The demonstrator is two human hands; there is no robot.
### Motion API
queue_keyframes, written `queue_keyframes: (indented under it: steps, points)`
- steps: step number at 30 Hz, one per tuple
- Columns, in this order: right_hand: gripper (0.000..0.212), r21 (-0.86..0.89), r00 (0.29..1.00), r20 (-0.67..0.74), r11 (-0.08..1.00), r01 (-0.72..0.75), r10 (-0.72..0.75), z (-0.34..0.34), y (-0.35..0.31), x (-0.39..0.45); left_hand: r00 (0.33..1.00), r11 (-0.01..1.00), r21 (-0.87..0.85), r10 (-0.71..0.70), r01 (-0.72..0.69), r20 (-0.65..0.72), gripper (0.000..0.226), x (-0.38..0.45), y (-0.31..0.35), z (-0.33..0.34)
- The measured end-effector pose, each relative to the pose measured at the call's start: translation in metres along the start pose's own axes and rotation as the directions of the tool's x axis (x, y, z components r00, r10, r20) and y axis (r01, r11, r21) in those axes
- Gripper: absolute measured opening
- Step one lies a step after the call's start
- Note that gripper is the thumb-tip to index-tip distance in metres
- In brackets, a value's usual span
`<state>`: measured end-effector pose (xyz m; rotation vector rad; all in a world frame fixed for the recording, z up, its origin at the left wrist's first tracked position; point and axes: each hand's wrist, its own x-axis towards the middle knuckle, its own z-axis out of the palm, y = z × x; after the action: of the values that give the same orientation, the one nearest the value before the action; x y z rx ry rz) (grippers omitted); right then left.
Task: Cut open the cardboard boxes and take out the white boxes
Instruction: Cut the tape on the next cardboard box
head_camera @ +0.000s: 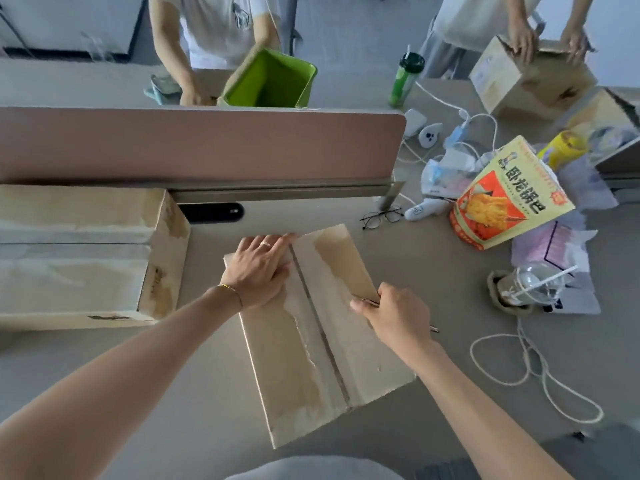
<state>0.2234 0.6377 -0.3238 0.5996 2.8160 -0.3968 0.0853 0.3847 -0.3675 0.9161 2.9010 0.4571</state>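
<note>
Your left hand presses flat-fingered on the cardboard box; your right hand grips a thin blade at its right flap.

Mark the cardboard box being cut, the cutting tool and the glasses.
cardboard box (311, 341): head view, on its top face beside the centre seam.
cutting tool (365, 301): head view, on the thin shaft ahead of the right hand's fingers.
glasses (381, 216): head view, on the bridge.

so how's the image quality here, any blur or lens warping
Head view: strong wide-angle bending, the divider panel edge curves; soft flat light, no hard shadows; the cardboard box and both hands are fairly sharp, far people softer.
</note>
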Motion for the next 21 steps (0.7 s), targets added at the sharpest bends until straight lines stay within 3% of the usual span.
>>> queue_keyframes:
  steps: [2, 6, 10, 11, 15, 18, 21]
  points:
    - [0.059, -0.001, 0.999, 0.005, 1.000, -0.032, 0.032, 0.001, -0.004, -0.007, 0.999, 0.999, -0.002, 0.034, -0.035, -0.027, 0.057, 0.012, -0.006, 0.001]
    - [0.055, -0.066, 0.996, 0.046, 0.995, -0.072, 0.075, -0.008, -0.011, -0.009, 0.987, 0.998, -0.056, -0.043, 0.034, -0.152, 0.041, 0.021, -0.010, 0.004]
    - [0.019, -0.070, 1.000, 0.010, 0.998, -0.010, 0.011, -0.026, -0.025, 0.001, 0.967, 0.983, -0.169, -0.116, 0.078, -0.229, 0.038, 0.015, -0.008, 0.007]
    - [0.010, -0.030, 1.000, -0.009, 0.999, 0.022, -0.022, -0.029, -0.033, 0.005, 0.961, 0.971, -0.216, -0.150, 0.100, -0.233, 0.038, 0.014, -0.006, 0.005]
    - [0.013, 0.113, 0.994, 0.028, 0.988, 0.103, -0.106, -0.032, -0.078, 0.022, 0.935, 0.892, -0.373, -0.325, 0.254, -0.140, 0.033, 0.025, 0.001, -0.002]
    - [0.005, 0.136, 0.989, 0.025, 0.981, 0.138, -0.143, -0.029, -0.107, 0.034, 0.936, 0.904, -0.298, -0.344, 0.306, -0.079, 0.020, 0.033, 0.000, 0.002]
    - [0.020, 0.128, 0.984, -0.038, 0.976, 0.178, -0.175, -0.029, -0.123, 0.039, 0.945, 0.932, -0.223, -0.312, 0.285, -0.097, 0.013, 0.031, -0.001, 0.007]
